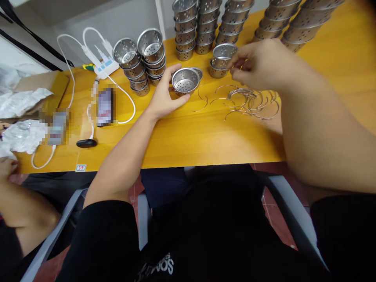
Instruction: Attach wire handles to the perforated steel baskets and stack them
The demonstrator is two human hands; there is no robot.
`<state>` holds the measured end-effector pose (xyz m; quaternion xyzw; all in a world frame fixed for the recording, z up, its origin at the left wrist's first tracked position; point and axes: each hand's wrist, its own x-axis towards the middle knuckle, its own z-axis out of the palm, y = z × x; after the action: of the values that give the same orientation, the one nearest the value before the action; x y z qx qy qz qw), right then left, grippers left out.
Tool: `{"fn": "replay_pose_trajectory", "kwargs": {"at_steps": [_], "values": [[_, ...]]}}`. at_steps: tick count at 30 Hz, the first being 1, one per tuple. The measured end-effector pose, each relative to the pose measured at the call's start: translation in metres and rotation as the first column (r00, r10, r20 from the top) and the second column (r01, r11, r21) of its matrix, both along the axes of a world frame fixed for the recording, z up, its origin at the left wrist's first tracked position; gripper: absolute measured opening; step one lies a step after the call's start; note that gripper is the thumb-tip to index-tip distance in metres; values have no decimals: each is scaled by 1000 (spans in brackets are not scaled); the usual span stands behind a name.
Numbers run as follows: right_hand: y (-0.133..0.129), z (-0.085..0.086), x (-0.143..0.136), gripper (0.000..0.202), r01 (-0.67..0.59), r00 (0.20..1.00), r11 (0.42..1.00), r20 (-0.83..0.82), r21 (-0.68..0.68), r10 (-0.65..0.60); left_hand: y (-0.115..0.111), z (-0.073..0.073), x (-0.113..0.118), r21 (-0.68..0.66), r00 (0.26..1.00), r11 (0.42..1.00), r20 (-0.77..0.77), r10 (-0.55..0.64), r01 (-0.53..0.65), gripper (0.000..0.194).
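My left hand is curled around a small perforated metal cup, thumb at its near side and fingers at its far left. The cup's mouth faces up, and a rounded metal piece shows behind its right rim. My right hand has its fingers bent in a pinch at the right edge of another perforated cup. That cup sits slightly tilted in a lower cup. Below my right hand lies a loose heap of thin curved metal wires; several more lie scattered to its left.
Tall stacks of perforated cups line the table's back, with shorter stacks left of my left hand. Farther left are a power strip, white cables, a phone, a black oval object and plastic wrapping. Another person's arm is at left.
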<state>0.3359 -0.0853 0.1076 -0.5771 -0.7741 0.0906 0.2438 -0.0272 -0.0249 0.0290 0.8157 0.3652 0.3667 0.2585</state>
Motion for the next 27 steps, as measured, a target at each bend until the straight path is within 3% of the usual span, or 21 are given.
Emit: {"fn": "replay_pose_trajectory", "kwargs": {"at_steps": [5, 8, 12, 19, 23, 27], "values": [[2, -11, -20, 47, -38, 940, 999, -339, -18, 29, -6, 8, 4, -35, 1000, 999, 22, 11, -10, 102], [-2, -13, -38, 59, -81, 892, 997, -445, 19, 81, -6, 8, 2, -20, 1000, 1000, 6, 2, -2, 101], [-11, -12, -60, 53, -134, 867, 990, -479, 32, 133, -7, 5, 2, 7, 1000, 1000, -1, -27, 27, 98], [-20, -15, -84, 37, -63, 903, 998, -426, -8, 54, -5, 1, 12, 18, 999, 999, -15, -49, 49, 79], [-10, -30, -86, 31, -62, 905, 998, -420, 22, 65, 15, -19, 12, 82, 994, 991, 9, -105, 104, 86], [8, -50, -83, 37, -112, 803, 979, -564, 172, 191, 38, -42, 12, 174, 970, 960, 72, -234, 219, 98]]}}
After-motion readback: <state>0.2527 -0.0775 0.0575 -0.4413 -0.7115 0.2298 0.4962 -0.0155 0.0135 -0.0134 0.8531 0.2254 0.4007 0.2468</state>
